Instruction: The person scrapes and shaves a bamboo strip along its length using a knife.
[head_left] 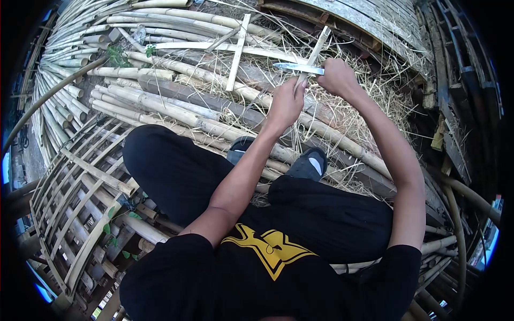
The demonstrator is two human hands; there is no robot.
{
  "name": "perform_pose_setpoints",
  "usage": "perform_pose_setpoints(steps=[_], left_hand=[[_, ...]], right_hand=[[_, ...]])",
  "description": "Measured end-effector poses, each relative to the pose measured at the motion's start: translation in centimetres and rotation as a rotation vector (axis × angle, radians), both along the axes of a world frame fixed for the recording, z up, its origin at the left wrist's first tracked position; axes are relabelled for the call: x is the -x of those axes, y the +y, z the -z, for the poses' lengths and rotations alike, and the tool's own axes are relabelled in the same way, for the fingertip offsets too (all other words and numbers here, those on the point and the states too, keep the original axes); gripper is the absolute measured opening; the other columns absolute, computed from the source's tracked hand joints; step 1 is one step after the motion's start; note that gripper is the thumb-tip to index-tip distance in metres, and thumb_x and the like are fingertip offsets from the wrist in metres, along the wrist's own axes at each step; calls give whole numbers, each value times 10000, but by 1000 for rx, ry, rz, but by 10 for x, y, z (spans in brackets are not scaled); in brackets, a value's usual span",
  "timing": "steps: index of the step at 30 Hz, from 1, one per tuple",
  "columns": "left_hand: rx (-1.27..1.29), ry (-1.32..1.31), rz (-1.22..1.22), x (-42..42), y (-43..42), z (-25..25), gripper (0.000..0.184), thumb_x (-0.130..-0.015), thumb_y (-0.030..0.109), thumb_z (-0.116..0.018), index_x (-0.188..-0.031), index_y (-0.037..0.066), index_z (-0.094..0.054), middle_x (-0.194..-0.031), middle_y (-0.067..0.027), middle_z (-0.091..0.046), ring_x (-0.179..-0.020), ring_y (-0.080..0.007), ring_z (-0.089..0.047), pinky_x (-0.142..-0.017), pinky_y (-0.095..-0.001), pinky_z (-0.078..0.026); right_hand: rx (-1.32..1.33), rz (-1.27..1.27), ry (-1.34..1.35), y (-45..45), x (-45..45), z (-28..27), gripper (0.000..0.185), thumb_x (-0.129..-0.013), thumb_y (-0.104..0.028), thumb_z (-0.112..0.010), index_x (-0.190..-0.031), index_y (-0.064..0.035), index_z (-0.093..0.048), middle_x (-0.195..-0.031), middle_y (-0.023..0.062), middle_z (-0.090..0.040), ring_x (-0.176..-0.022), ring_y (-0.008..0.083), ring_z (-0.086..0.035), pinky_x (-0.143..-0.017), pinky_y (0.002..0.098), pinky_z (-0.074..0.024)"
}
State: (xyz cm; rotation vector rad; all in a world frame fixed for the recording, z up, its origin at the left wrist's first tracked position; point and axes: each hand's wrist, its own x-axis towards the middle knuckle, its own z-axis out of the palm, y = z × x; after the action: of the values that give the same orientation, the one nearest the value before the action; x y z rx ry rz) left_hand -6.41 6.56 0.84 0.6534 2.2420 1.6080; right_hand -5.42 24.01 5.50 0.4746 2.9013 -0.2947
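Observation:
My left hand is closed around the lower end of a pale bamboo strip, which points up and away from me. In my right hand is a knife, its handle hidden by my fingers. The shiny blade points left and lies across the strip, just above my left hand. Whether the edge bites into the bamboo, I cannot tell. Left of my hands, another split bamboo strip rests crosswise over a long pale strip.
Bamboo poles lie in rows before my feet, with more piled at the far left. Thin shavings cover the ground beside my right arm. A wooden pallet stands at the back right, and a bamboo lattice at the left.

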Motion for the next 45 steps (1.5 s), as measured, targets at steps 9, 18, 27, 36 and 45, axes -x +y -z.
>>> perform_pose_setpoints(steps=[9,18,27,36,45], left_hand=[[-138,-121,-78,22,14,-14,276,-984,218,-479,-873,1,-608,-589,17,-491,-513,-55,-406,-473,-255,-336],[-25,-40,-74,20,19,-11,228,-903,193,-554,-873,-1,-668,-685,-184,-625,-623,-316,-601,-628,-400,-449],[111,106,-143,4,24,-16,238,-917,206,-538,-881,11,-670,-659,-175,-609,-604,-277,-591,-627,-379,-453],[96,98,-13,-20,19,-26,223,-918,143,-519,-816,-37,-602,-646,-216,-590,-585,-375,-579,-582,-447,-425],[85,46,37,-11,18,-1,241,-938,197,-525,-841,6,-637,-562,-89,-550,-496,-181,-520,-515,-343,-414]], right_hand=[[-141,-120,17,-1,37,-23,255,-718,-197,-611,-812,33,-669,-837,228,-673,-823,367,-668,-750,432,-555],[-131,-133,-19,-6,11,-22,383,-773,-366,-645,-812,14,-669,-862,231,-672,-830,368,-666,-757,438,-550],[-117,-48,-101,8,16,-19,282,-720,-215,-605,-857,17,-689,-907,229,-676,-865,360,-667,-776,425,-546],[-194,234,-142,68,1,-33,344,-752,-195,-594,-1035,-7,-647,-1028,204,-664,-956,333,-653,-827,408,-535],[-20,161,-214,92,10,10,259,-747,-209,-609,-853,16,-678,-813,182,-676,-776,309,-679,-669,395,-543]])
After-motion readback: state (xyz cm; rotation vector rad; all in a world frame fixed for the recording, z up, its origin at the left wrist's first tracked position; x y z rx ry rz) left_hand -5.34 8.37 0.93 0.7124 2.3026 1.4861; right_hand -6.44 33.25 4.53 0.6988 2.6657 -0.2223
